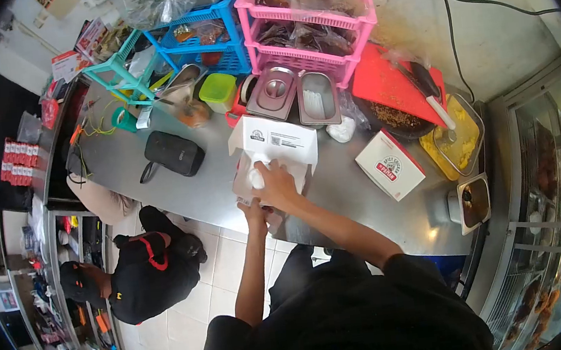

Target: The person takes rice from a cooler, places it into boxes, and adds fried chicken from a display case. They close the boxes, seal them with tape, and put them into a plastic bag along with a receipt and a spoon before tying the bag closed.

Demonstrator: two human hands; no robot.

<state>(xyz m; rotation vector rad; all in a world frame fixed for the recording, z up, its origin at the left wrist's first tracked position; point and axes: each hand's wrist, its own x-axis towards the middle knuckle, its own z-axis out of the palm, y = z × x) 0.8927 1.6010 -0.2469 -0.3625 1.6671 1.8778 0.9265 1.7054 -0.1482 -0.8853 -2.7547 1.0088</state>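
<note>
A white printed cardboard food box (288, 137) stands on the steel counter with its lid raised. My right hand (277, 186) reaches into it, fingers closed on a white rounded bundle (257, 175) whose contents I cannot see. My left hand (254, 217) grips the box's near edge, its fingers partly hidden by the cardboard. To the right sits a closed box (390, 165) with a red and black chicken logo.
Steel food containers (274, 93), a red cutting board (400, 87) with a knife (439, 109), and a yellow tray (437, 158) line the back. A black pouch (174, 153) lies left. Another person (158, 277) crouches on the floor. A glass display case (543, 202) stands right.
</note>
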